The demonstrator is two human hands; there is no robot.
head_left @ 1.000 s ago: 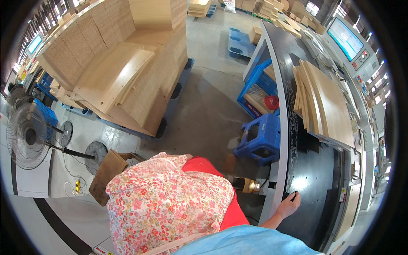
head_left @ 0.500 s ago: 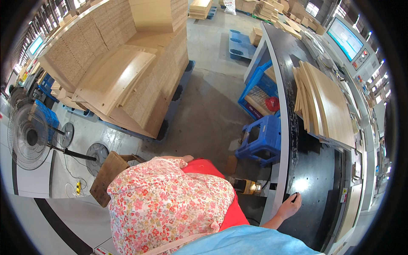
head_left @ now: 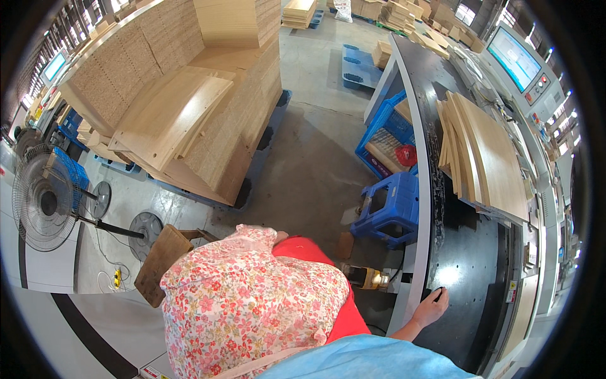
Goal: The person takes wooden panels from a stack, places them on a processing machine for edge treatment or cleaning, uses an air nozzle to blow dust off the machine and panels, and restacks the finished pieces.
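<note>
Long black smooth-topped worktable [head_left: 464,256] at right. On its near part, right hand [head_left: 430,308] pinches small black object [head_left: 435,294]; light, steady hold probably best. Left hand [head_left: 281,236] mostly hidden behind pink-flowered white cloth [head_left: 252,290]; can't tell grip.

The person wears a floral apron [head_left: 252,297], its pale ground scattered with pink and red blossoms and small muted leaves, the thin cloth gathered into loose folds. A plain pale pink band [head_left: 271,362] crosses its lower part. Bright red trousers [head_left: 348,317] show along the apron's right edge. A light blue top [head_left: 366,360], softly creased, covers the right shoulder; the right forearm [head_left: 406,331] and right hand [head_left: 432,307] are bare.
</note>
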